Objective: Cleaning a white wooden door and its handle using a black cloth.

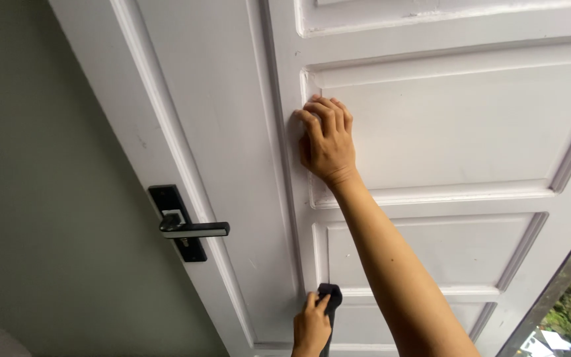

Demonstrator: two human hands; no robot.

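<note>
item: small dark cloth-like pad [330,295], pressed against the white panelled wooden door [470,125] low in view, at the moulded edge of a lower panel. left hand [312,325]: fingers curled around the pad, gripping it from below. right hand [326,141]: arm raised, fingers bent over and closed, knuckles out, resting on the upper left corner of the middle panel; whether anything sits under them cannot be told. adjacent: second white door leaf with a black lever handle on a black rectangular plate [183,225], well left of both hands. grey-green wall [28,198] beyond. greenery at lower right.
</note>
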